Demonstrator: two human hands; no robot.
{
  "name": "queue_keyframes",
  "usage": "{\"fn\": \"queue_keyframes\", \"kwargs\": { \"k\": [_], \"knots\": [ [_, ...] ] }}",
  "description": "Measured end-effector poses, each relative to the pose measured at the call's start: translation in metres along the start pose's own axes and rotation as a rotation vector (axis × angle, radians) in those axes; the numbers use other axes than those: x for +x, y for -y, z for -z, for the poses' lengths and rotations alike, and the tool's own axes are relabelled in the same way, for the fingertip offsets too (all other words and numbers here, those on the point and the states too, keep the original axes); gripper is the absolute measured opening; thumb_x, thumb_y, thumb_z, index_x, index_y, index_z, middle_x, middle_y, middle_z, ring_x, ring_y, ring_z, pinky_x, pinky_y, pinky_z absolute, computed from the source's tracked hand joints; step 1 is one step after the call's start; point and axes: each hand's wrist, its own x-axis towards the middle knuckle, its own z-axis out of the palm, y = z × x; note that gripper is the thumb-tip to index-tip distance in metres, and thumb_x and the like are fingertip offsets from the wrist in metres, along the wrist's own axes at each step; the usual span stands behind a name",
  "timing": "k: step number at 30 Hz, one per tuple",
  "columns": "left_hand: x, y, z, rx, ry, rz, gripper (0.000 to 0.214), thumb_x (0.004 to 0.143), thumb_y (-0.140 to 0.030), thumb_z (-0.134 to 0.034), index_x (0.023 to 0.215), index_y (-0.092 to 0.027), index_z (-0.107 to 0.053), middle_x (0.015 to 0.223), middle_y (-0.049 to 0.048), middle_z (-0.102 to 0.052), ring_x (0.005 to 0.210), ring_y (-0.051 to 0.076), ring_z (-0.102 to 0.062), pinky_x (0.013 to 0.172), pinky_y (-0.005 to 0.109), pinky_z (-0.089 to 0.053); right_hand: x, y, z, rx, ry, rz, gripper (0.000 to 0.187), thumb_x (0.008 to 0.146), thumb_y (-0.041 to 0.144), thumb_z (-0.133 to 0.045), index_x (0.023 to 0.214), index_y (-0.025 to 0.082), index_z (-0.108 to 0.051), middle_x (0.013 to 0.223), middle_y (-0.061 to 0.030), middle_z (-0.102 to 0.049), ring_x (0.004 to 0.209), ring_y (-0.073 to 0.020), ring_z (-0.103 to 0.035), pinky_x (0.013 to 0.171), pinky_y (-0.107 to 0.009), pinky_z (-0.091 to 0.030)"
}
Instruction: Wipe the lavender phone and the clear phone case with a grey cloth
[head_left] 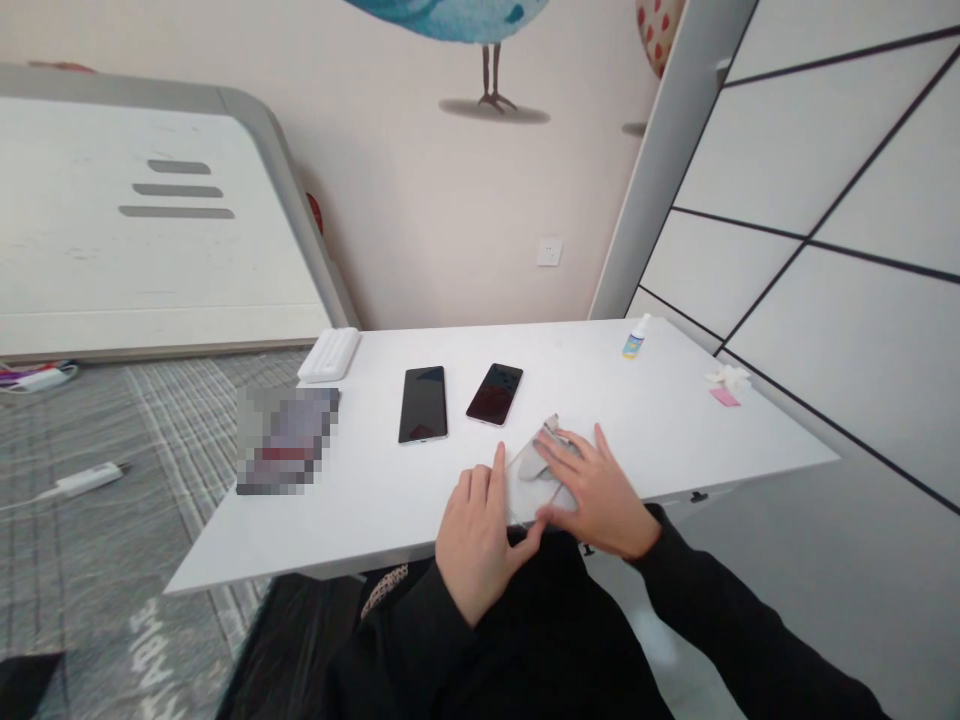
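My left hand (480,535) lies at the near edge of the white table (360,510), its fingers steadying the left side of a thin clear sheet (525,495). My right hand (596,490) presses a small grey cloth (544,450) down onto that sheet, fingers together over it. Two dark phones lie face up further back: a larger one (423,403) to the left and a smaller one (495,393) to its right.
A small white bottle (636,337) stands at the far right of the table. A crumpled white wipe (727,377) and a pink piece (724,396) lie at the right edge. A white ridged case (328,354) and a blurred-out item (285,438) sit on the left.
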Motion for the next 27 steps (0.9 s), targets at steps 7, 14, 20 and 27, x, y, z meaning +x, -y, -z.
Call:
{"fn": "queue_keyframes", "kwargs": {
  "k": [7,14,20,27],
  "knots": [
    [0.0,0.003,-0.002,-0.016,-0.023,0.006,0.095,0.082,-0.035,-0.072,0.158,-0.009,-0.021,0.108,0.0101,-0.056,0.102,0.03,-0.053,0.092,0.047,-0.053,0.003,-0.002,0.0,0.05,0.047,0.076,0.081,0.093,0.077,-0.049,0.151,0.02,-0.05,0.154,-0.0115,-0.052,0.149,-0.0444,-0.031,0.12,-0.077,-0.004],
    [-0.001,0.002,0.0,-0.035,-0.006,0.023,0.099,0.08,-0.034,-0.074,0.159,-0.011,-0.018,0.11,0.0097,-0.058,0.102,0.029,-0.054,0.092,0.045,-0.053,0.005,-0.013,0.0,0.047,-0.006,0.026,0.07,0.1,0.069,-0.04,0.15,0.021,-0.053,0.15,-0.0105,-0.056,0.151,-0.0447,-0.028,0.118,-0.079,-0.004],
    [-0.002,0.003,-0.002,-0.049,-0.015,0.041,0.098,0.081,-0.034,-0.074,0.16,-0.013,-0.018,0.113,0.0102,-0.059,0.105,0.029,-0.055,0.093,0.045,-0.053,0.006,-0.012,0.002,0.08,0.062,0.07,0.07,0.097,0.07,-0.047,0.149,0.023,-0.053,0.151,-0.0101,-0.056,0.151,-0.0431,-0.028,0.118,-0.079,-0.007],
    [-0.001,0.004,0.001,-0.069,0.02,0.05,0.101,0.08,-0.03,-0.075,0.16,-0.014,-0.016,0.114,0.0101,-0.061,0.104,0.029,-0.057,0.093,0.045,-0.053,0.01,-0.018,0.011,0.236,0.112,0.152,0.051,0.099,0.055,-0.059,0.141,0.026,-0.061,0.141,-0.0072,-0.065,0.147,-0.036,-0.04,0.124,-0.066,-0.014]
  ]
}}
